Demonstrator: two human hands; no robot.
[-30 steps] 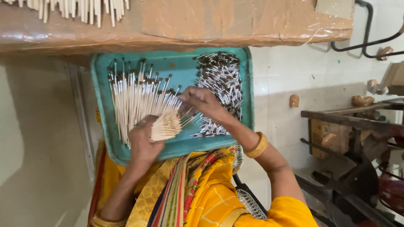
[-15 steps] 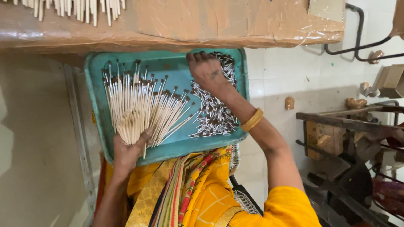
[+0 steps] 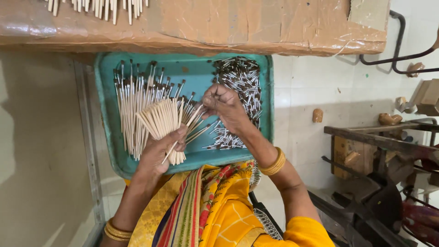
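A teal tray (image 3: 106, 137) rests on my lap. My left hand (image 3: 157, 151) grips a fanned bundle of pale wooden sticks (image 3: 162, 120) over the tray's middle. My right hand (image 3: 224, 106) is pinched on a small metal-tipped piece at the end of one stick. Finished sticks with dark metal tips (image 3: 132, 98) lie in a row on the tray's left half. A heap of loose silver and dark metal tips (image 3: 240, 82) fills the tray's right half.
A plastic-wrapped cardboard board (image 3: 206, 25) spans the top, with more pale sticks (image 3: 98, 7) on it. A dark wood-and-metal machine frame (image 3: 379, 155) stands at the right over a white tiled floor (image 3: 306, 91).
My right hand came back from the heap of metal tips to the stick ends. My left hand lifted the bundle and fanned it out higher over the tray.
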